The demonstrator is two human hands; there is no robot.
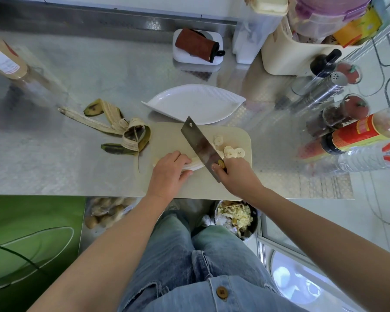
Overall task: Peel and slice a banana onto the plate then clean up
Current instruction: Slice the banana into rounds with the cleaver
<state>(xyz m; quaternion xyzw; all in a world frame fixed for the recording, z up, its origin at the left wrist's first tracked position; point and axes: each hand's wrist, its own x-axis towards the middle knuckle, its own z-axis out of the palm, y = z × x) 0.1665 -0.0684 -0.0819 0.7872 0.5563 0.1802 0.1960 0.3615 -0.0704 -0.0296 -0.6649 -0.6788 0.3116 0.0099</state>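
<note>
Both hands work over the cutting board (167,136): left hand (169,170) curls over the peeled banana (195,164), right hand (232,171) grips the cleaver (200,143). Slices (231,150) lie on the board; the plate (194,102) sits just behind it.

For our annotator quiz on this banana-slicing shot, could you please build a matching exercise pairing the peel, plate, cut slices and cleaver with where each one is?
Things:
1. peel
2. plate
3. cut slices
4. cleaver

Places:
A. gripped in the right hand
B. on the cutting board, right of the blade
C. on the counter, left of the board
D. beyond the board, empty

Pairs: 1-C, 2-D, 3-B, 4-A
</note>
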